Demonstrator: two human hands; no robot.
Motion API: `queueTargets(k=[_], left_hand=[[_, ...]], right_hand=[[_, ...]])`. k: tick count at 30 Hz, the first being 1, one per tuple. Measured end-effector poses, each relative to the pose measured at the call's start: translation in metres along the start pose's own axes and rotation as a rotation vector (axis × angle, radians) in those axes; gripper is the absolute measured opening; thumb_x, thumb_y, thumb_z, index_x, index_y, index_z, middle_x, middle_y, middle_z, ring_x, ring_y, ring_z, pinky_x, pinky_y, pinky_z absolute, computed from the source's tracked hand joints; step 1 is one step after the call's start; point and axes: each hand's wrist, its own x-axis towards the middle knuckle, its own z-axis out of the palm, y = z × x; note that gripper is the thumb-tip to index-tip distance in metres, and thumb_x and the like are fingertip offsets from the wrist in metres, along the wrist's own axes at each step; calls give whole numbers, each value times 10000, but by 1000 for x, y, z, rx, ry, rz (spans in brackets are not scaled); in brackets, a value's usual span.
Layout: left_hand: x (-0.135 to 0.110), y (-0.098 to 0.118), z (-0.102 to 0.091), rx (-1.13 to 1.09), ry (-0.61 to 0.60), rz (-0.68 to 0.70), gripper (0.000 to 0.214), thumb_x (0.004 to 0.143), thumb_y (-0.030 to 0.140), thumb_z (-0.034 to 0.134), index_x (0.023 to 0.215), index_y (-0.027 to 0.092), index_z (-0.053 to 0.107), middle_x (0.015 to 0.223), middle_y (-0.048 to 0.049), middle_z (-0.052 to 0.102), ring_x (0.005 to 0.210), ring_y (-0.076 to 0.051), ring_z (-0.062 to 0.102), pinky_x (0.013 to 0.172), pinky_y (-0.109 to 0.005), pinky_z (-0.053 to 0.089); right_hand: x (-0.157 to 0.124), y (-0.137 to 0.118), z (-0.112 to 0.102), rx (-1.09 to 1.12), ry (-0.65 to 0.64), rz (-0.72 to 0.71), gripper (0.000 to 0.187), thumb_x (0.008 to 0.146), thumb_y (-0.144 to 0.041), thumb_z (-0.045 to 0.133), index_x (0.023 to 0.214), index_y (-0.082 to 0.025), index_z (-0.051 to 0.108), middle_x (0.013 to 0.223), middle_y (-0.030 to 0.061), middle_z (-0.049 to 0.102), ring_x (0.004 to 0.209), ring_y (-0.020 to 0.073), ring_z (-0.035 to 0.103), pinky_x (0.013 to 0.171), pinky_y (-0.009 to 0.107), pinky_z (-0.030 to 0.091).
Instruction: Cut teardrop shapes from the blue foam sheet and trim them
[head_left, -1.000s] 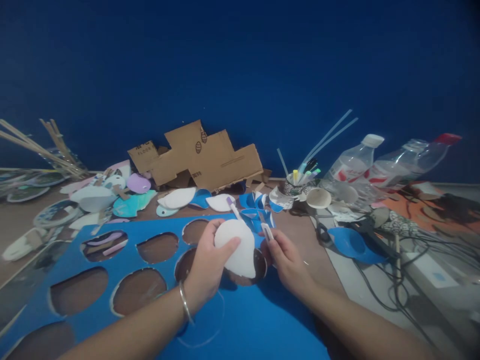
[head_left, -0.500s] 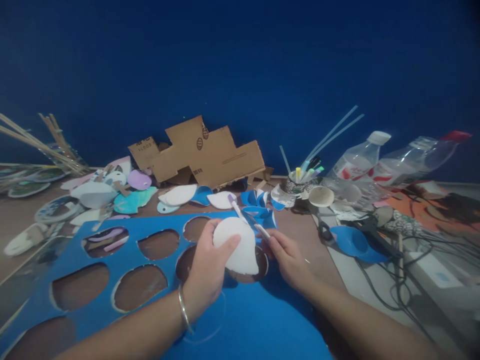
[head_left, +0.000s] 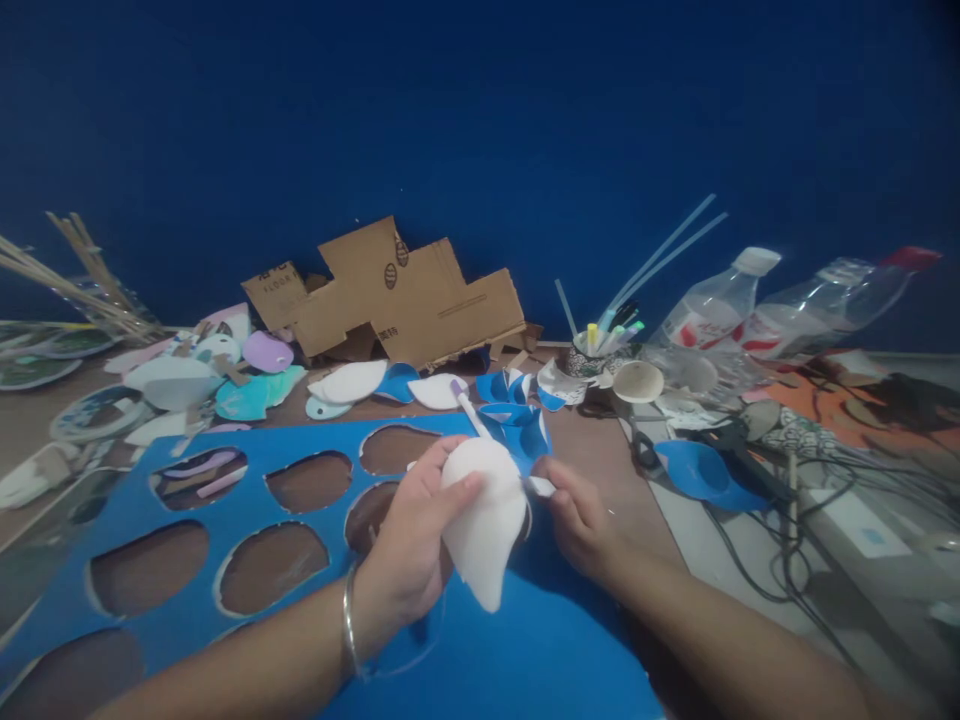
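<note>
My left hand [head_left: 409, 540] is closed on a white curved foam piece [head_left: 484, 515], thumb pressed on its top, holding it above the blue sheet [head_left: 247, 590] with several round holes cut out. A white stick with a purple tip [head_left: 465, 405] pokes up behind the piece. My right hand [head_left: 574, 515] is closed in a pinch on a small white tool [head_left: 541, 486] at the piece's right edge. I cannot make out what the tool is.
Cardboard scraps [head_left: 390, 295] lean on the blue wall. Cut foam shapes [head_left: 255, 390] litter the back left. A cup of pens [head_left: 596, 360], two plastic bottles [head_left: 720, 310], scissors [head_left: 645, 450], a blue piece [head_left: 694, 472] and cables [head_left: 795, 520] crowd the right.
The white piece has been turned so its pointed end now hangs downward. My right hand has shifted slightly, and the small tool now lies flatter against the piece's edge.
</note>
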Motion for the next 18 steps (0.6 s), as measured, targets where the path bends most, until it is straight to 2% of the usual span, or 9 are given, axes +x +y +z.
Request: queueTargets(k=[5,10,18], left_hand=[[1,-1,-2,-90,-55,-41,255,802,236,612,1045,216,539,846,-20,646,717,-168,639,651,-309,560],[4,-3,-6,-97,-11,-67,282,781,234,627,1050,231,541,768,-5,655,642,-142,637,583,-239,544],[4,0,-2,-16,80,-32,250,762,309,659,957,196,549,649,23,621,544,-102,589,491,-170,489]], right_hand=[[0,-17,-12,-199,-19,-82,488,883,-610,308,712,-213,536,628,29,519,592,166,469,570,282,356],[-1,-22,-13,-318,-36,-182,580,903,-612,188,668,-208,532,574,30,517,518,145,440,522,276,317],[-4,-12,-5,-409,-3,-309,558,941,-537,161,682,-198,520,587,38,534,522,137,447,508,269,303]])
